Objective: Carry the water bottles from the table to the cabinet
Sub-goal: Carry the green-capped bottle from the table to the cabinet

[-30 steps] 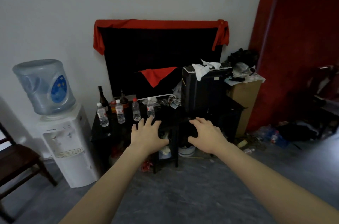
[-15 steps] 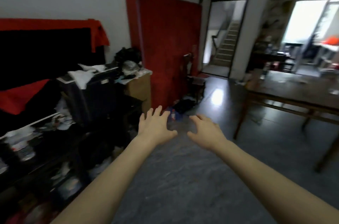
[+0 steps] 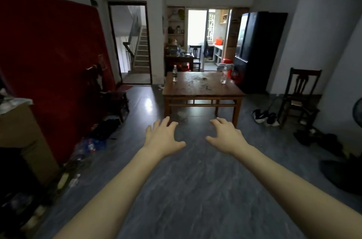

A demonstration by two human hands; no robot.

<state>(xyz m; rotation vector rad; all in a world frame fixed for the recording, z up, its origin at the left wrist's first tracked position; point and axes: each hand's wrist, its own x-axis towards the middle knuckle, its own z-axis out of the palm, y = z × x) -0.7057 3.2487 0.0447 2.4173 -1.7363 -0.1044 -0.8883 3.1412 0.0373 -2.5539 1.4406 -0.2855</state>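
Now facing the square brown wooden table [image 3: 202, 89] w/ two clear plastic water bottles [image 3: 174, 73] standing apart; left hand [image 3: 164, 139] & right hand [image 3: 227, 136] are hovering, fingers spread, grasping nothing.

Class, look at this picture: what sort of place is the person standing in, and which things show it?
Most likely the main room of a lived-in home: a wooden table with two water bottles, a dark fridge, and a staircase through the doorway.

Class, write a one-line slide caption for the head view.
Both empty hands, left hand and right hand, reach toward a wooden table holding two water bottles.
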